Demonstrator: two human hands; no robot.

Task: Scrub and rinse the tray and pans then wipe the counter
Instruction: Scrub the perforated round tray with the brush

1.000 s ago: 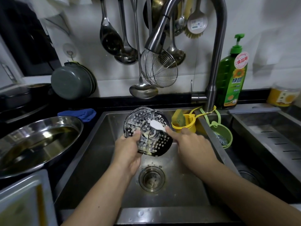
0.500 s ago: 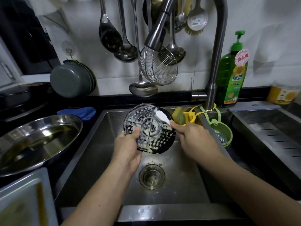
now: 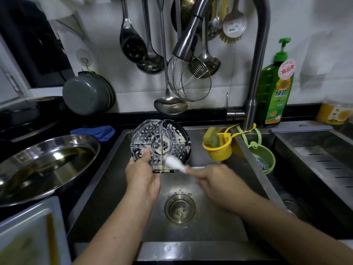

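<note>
So the white brush (image 3: 174, 163) has swung down: a second ago its head was up near the top right of the round black perforated tray (image 3: 160, 145), now it's on the lower part of the tray face, just right of the thumb. The right hand (image 3: 215, 181) dropped with it and looks smeared with motion, so I'd read this as mid-stroke, working down across the holes. The tray has also tipped up more upright, facing the camera. To me that means the scrubbing is well underway but not finished, and nothing's been rinsed yet; no water is coming from the steel pull-down faucet (image 3: 188, 37) above the tray.

Grips: the left hand (image 3: 142, 174) is clamped on the tray's lower left edge, thumb pressed on the front, the other fingers hidden behind it. The right hand's fingers are closed around the brush handle.

The tray is held in the air over the stainless steel sink (image 3: 114, 178), above the round drain (image 3: 180, 208), with its top rim level with the sink's back edge. It's covered in whitish-yellow foam, thickest around the centre ring and the right edge, and a bit hangs off the bottom edge.

Left of the tray, the big shiny round steel pan (image 3: 45, 165) sits on the counter with liquid pooled in it, looking unwashed.
</note>
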